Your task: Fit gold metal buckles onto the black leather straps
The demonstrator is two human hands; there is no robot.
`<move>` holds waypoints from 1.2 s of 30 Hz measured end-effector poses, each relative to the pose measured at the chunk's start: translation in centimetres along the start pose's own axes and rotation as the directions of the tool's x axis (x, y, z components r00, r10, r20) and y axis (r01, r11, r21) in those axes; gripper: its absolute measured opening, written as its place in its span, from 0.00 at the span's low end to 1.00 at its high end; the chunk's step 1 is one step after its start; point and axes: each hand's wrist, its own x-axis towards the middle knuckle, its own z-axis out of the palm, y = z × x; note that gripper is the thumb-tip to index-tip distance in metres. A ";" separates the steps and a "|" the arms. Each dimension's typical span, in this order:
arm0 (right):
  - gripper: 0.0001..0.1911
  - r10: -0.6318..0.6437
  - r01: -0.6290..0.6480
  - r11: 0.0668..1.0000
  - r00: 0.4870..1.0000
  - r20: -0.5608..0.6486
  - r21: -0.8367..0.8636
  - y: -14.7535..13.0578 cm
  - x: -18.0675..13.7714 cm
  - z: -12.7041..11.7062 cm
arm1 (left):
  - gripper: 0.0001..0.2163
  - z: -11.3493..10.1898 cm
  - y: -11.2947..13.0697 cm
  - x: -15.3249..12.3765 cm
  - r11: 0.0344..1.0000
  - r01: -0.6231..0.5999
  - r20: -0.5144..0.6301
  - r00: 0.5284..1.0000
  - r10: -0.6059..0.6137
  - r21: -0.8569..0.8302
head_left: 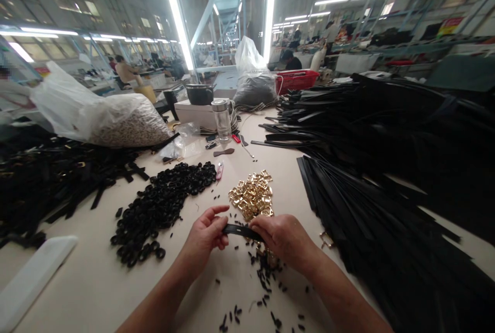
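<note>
My left hand [205,239] and my right hand [284,237] both grip a narrow black strap [240,230], held level just above the beige table [88,286]. The left hand pinches its left end between thumb and fingers; the right hand covers the other end. Directly behind the hands lies a heap of gold metal buckles [253,195]. To the left spreads a pile of black loops [164,204]. Small black screws or pegs [266,276] are scattered under and in front of my right hand. One gold buckle [327,240] lies alone beside my right wrist.
Long black straps [371,219] are stacked along the right side, with more piled behind. Black strap pieces [50,178] cover the left. A clear bag of hardware [116,116], a glass jar [222,119], a white box, a red basket [296,80] and a white tray [31,276] also stand here. People work in the background.
</note>
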 end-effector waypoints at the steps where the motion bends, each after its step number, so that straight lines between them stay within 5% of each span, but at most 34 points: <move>1: 0.15 0.000 0.000 1.000 1.000 -0.005 -0.018 0.0 0.0 0.0 | 0.23 0.0 0.0 0.0 1.000 0.010 0.008 1.000 -0.010 -0.007; 17: 0.14 -0.064 0.055 0.995 0.993 -0.098 -0.088 0.3 -0.1 -0.4 | 0.20 -0.1 -0.3 0.2 1.000 0.002 0.041 0.999 -0.002 -0.001; 24: 0.12 -0.124 0.127 0.992 0.987 -0.104 0.021 0.2 -0.1 -0.5 | 0.17 -0.2 -0.6 0.2 0.999 -0.024 0.041 0.999 0.022 0.041; 28: 0.04 -0.138 0.129 0.989 0.982 -0.129 -0.075 0.1 0.0 -0.4 | 0.13 -0.2 -0.6 0.0 0.999 -0.006 0.058 0.998 0.003 0.053; 36: 0.05 -0.189 0.146 0.963 0.965 -0.181 -0.228 0.2 0.0 -0.6 | 0.18 -0.2 -0.4 -0.1 0.995 0.016 0.110 0.994 -0.005 -0.094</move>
